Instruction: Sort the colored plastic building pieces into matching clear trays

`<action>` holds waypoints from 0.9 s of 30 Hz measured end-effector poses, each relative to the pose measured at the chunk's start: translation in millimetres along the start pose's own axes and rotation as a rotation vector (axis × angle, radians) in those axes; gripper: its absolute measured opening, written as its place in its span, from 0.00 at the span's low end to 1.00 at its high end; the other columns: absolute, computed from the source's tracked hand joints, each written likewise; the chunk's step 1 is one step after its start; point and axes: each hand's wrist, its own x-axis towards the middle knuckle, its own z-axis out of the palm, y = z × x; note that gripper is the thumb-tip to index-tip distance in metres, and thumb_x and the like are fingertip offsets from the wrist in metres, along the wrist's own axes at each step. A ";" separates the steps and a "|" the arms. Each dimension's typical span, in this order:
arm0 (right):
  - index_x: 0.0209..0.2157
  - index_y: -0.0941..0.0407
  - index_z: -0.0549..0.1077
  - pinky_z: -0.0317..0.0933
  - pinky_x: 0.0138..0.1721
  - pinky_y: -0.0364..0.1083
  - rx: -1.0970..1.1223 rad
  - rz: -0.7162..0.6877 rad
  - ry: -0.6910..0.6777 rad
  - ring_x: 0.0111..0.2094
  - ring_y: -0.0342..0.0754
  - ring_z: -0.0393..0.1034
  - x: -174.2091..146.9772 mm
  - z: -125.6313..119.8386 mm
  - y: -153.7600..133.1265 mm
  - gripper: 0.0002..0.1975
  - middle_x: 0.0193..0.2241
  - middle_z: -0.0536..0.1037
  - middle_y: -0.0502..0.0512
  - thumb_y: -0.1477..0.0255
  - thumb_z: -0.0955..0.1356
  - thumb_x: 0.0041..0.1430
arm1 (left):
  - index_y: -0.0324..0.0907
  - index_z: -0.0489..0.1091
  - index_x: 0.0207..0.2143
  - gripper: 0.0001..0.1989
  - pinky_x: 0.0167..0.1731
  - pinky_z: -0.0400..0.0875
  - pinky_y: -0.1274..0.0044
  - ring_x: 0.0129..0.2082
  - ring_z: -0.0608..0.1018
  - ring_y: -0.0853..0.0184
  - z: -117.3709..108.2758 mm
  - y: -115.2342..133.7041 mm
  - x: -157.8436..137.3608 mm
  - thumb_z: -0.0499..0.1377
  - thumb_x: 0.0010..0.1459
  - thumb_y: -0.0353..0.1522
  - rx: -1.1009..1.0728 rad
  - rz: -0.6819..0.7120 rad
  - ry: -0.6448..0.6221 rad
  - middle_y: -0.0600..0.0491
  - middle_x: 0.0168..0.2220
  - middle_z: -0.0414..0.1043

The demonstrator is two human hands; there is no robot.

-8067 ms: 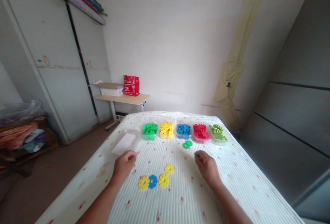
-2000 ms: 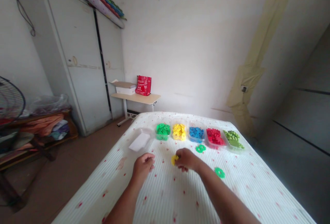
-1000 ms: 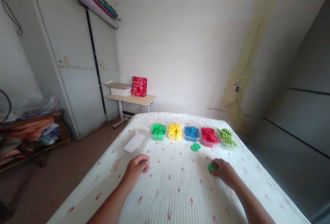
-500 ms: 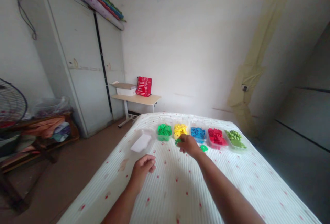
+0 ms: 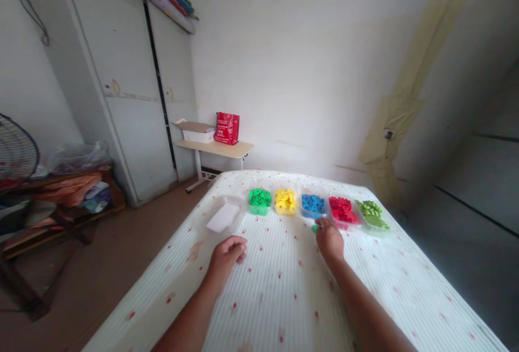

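Observation:
My right hand (image 5: 330, 240) is closed, reaching down to the table in front of the blue and red tubs. At its fingertips shows the edge of a small green plastic piece (image 5: 315, 228), mostly hidden by the fingers. Closer to me on the left, my left hand (image 5: 227, 255) is loosely curled above the cloth, thumb against the fingers, and nothing shows in it. Just beyond it lies a clear tray (image 5: 239, 221) with a white sheet (image 5: 223, 217) in it.
A row of clear tubs holds green pieces (image 5: 260, 198), yellow pieces (image 5: 285, 200), blue pieces (image 5: 313, 204), red pieces (image 5: 343, 208) and light green pieces (image 5: 370, 211). A patterned ribbed cloth (image 5: 279, 298) covers the table. Behind stands a small desk (image 5: 219, 148) with a red bag (image 5: 227, 128).
My right hand has moved right, from in front of the yellow tub to the spot where a loose green piece lay on the cloth. My left hand has hardly moved. The view has shifted slightly.

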 end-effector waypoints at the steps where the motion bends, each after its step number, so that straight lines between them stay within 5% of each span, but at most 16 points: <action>1: 0.42 0.58 0.71 0.58 0.37 0.43 -0.040 0.011 -0.006 0.39 0.47 0.70 -3.2 -1.4 9.9 0.16 0.43 0.74 0.60 0.78 0.57 0.56 | 0.37 0.70 0.26 0.13 0.21 0.63 0.79 0.18 0.69 0.72 0.9 1.5 -0.8 0.59 0.39 0.37 0.010 -0.001 0.005 0.57 0.17 0.68; 8: 0.49 0.54 0.67 0.59 0.37 0.43 -0.185 -0.004 -0.097 0.42 0.46 0.70 -4.0 2.6 23.3 0.18 0.51 0.69 0.57 0.72 0.54 0.61 | 0.37 0.71 0.28 0.14 0.22 0.64 0.78 0.19 0.70 0.71 1.8 0.3 -2.3 0.59 0.40 0.38 0.049 0.021 0.021 0.56 0.17 0.69; 17: 0.47 0.52 0.68 0.58 0.30 0.45 -0.257 -0.007 -0.216 0.34 0.48 0.72 12.2 10.2 17.7 0.17 0.45 0.71 0.59 0.68 0.56 0.60 | 0.38 0.71 0.27 0.12 0.21 0.64 0.79 0.17 0.70 0.72 2.2 3.2 -4.3 0.59 0.40 0.37 0.030 0.040 0.021 0.57 0.16 0.69; 27: 0.42 0.54 0.70 0.57 0.33 0.41 -0.126 -0.003 -0.124 0.39 0.46 0.70 5.4 3.9 32.5 0.19 0.42 0.74 0.55 0.64 0.53 0.62 | 0.37 0.70 0.28 0.12 0.21 0.63 0.79 0.18 0.69 0.72 3.0 -2.4 -0.7 0.59 0.41 0.36 0.022 0.026 0.010 0.58 0.16 0.68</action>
